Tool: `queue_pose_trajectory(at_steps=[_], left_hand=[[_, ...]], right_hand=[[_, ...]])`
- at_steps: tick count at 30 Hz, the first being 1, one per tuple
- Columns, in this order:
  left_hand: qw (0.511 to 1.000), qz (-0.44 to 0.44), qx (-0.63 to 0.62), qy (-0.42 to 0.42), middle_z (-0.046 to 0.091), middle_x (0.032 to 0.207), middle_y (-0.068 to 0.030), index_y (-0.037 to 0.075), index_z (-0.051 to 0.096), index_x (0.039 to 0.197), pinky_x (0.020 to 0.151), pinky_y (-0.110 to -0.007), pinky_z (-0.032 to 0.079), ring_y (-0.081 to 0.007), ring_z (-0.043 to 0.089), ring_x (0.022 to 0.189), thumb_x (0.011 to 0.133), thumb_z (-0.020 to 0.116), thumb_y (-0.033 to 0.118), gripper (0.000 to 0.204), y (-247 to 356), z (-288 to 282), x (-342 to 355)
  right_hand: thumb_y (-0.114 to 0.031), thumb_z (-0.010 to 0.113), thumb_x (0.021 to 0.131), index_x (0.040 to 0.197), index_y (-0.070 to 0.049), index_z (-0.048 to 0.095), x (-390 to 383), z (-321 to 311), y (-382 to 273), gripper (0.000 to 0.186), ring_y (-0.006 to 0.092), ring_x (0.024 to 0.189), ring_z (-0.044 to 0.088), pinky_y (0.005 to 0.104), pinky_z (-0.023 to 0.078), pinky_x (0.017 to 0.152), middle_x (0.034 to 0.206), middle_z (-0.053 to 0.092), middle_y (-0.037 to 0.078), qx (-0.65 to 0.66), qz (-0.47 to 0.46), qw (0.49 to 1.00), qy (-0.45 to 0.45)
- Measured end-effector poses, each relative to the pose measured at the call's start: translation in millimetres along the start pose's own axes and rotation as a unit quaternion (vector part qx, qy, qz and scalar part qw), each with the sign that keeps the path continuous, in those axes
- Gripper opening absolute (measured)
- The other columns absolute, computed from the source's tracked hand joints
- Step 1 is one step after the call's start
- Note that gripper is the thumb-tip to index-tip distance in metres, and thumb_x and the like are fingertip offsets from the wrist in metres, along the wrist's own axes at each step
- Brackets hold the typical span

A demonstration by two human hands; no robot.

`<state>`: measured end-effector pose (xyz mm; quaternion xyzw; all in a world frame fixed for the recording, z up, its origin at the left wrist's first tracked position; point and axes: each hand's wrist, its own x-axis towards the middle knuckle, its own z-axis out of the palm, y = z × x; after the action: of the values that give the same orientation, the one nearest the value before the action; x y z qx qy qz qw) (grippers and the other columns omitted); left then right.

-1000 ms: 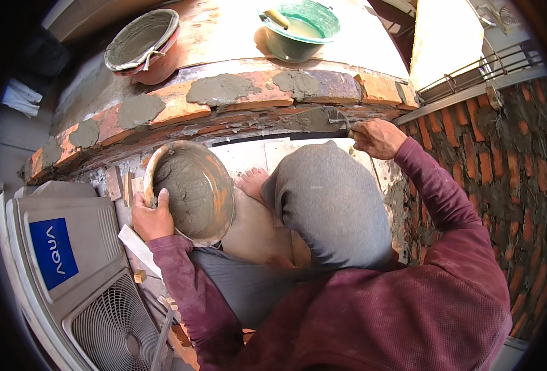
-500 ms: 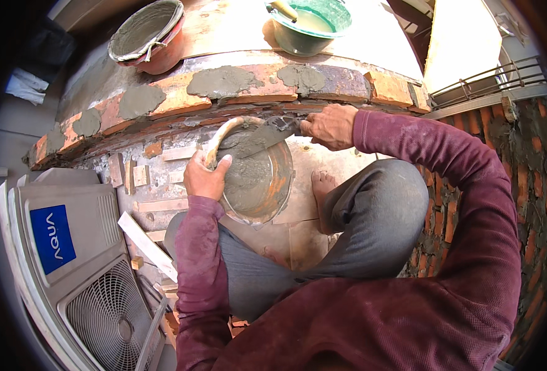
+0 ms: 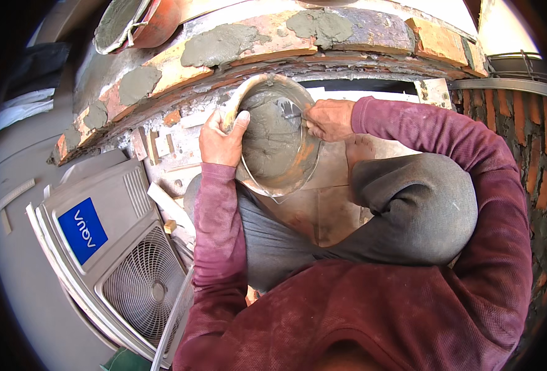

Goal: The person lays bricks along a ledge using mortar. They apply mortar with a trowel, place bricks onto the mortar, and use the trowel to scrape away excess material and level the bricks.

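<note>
My left hand is closed on the left rim of a bucket smeared with dried cement, its thumb over the edge. Grey wet mortar fills the lower part of the bucket. At the opposite rim, my right hand is wrapped round the handle of a trowel. Only a piece of the trowel's blade shows; the rest is sunk in the mortar or hidden. The bucket tilts a little between my bent legs.
Ahead curves a low brick wall with mortar dabs on top. Behind it stands a red bucket. An air-conditioner outdoor unit sits at left, beside wood offcuts. A mortar-streaked brick surface lies at right.
The trowel blade, lying across the bucket's top before, has dipped into the mortar. The bucket tilts differently. My view has shifted, and the green bucket behind the wall has almost left it.
</note>
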<state>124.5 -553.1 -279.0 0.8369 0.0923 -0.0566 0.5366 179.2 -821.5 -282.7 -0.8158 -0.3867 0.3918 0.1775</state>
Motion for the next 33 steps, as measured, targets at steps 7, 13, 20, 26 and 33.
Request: queue_pose_trajectory(at_steps=[7, 13, 20, 26, 33], left_hand=[[1.000, 0.000, 0.006, 0.002, 0.062, 0.080, -0.0014, -0.002, 0.064, 0.095, 0.068, -0.028, 0.045, -0.0085, 0.051, 0.073, 0.089, 0.073, 0.022, 0.026, 1.9, 6.0, -8.6], [0.999, -0.021, 0.033, 0.025, 0.056, 0.074, 0.0017, 0.002, 0.060, 0.085, 0.062, -0.026, 0.040, -0.0072, 0.045, 0.069, 0.091, 0.071, 0.026, 0.028, 3.9, 6.0, -1.1], [0.999, -0.006, 0.033, 0.021, 0.045, 0.069, 0.0068, 0.009, 0.052, 0.074, 0.056, -0.024, 0.031, -0.0047, 0.035, 0.064, 0.094, 0.070, 0.033, 0.037, -22.4, -12.6, 17.9], [0.999, -0.014, -0.037, 0.009, 0.041, 0.068, 0.0087, 0.012, 0.049, 0.071, 0.056, -0.023, 0.026, -0.0036, 0.030, 0.064, 0.096, 0.067, 0.028, 0.035, -54.8, -38.7, 32.4], [0.999, 0.003, -0.042, 0.009, 0.037, 0.067, 0.0100, 0.014, 0.045, 0.069, 0.056, -0.022, 0.023, -0.0033, 0.027, 0.063, 0.096, 0.066, 0.025, 0.036, -74.4, -51.3, 36.9]], right_hand=[[-0.021, 0.057, 0.093, 0.108, 0.002, 0.062, -12.6, 28.1, 4.8, 0.027, 0.0244, 0.066, 0.065, 0.0378, 0.053, 0.053, 0.082, 0.064, 0.016, 0.173, -0.081, 0.981, -0.025], [-0.022, 0.059, 0.094, 0.090, -0.007, 0.061, -64.4, 16.5, 14.2, 0.016, 0.0126, 0.050, 0.054, 0.0295, 0.044, 0.044, 0.062, 0.051, 0.000, 0.359, 0.021, 0.922, -0.145], [-0.020, 0.060, 0.095, 0.082, -0.008, 0.060, -112.8, 18.4, 33.4, 0.017, 0.0092, 0.050, 0.053, 0.0275, 0.042, 0.043, 0.061, 0.051, -0.002, 0.467, -0.002, 0.878, -0.103], [-0.017, 0.062, 0.096, 0.089, -0.003, 0.060, -224.0, -18.7, 74.8, 0.016, 0.0071, 0.044, 0.051, 0.0235, 0.041, 0.038, 0.062, 0.056, 0.001, 0.481, 0.067, 0.871, 0.074], [-0.026, 0.068, 0.090, 0.117, -0.003, 0.062, -316.9, -69.8, 91.2, 0.036, 0.0207, 0.068, 0.062, 0.0356, 0.050, 0.061, 0.081, 0.059, 0.009, 0.003, 0.254, 0.887, 0.386]])
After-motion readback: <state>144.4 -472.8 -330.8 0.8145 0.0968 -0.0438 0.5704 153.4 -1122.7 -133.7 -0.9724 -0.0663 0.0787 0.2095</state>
